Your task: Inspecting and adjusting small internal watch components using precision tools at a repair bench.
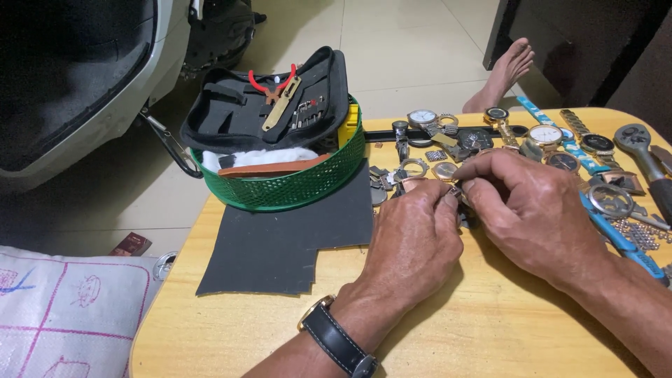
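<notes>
Pale floor tiles surround a round yellow counter (448,329) crowded with watches and loose parts. Both hands meet near its middle: the left hand (413,245) and the right hand (532,210) pinch a small metal watch part (456,191) between closed fingertips, just above the counter. Such a small piece could slip free and vanish among the scattered watch parts (420,168) beside it, or roll off the edge to the floor. The dark mat (294,238) lies left, unused beneath them.
</notes>
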